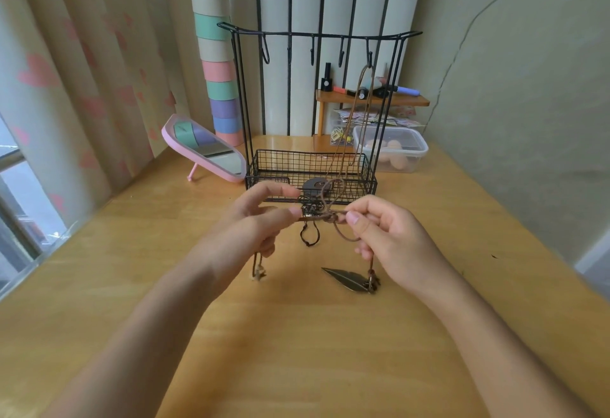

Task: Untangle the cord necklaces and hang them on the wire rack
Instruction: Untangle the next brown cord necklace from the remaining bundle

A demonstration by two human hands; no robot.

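Observation:
A black wire rack with several hooks and a basket base stands at the back of the wooden table. One brown cord necklace hangs from a right-hand hook, its round dark pendant low in front of the basket. My left hand and my right hand pinch a knotted brown cord between them, just in front of the rack. A black cord loop dangles from the knot. A metal leaf pendant lies on the table below my right hand, and a small beaded end hangs below my left.
A pink mirror leans at the back left. A clear lidded box sits right of the rack, with a small wooden shelf of cosmetics behind it. A pastel striped column and curtains stand at the left.

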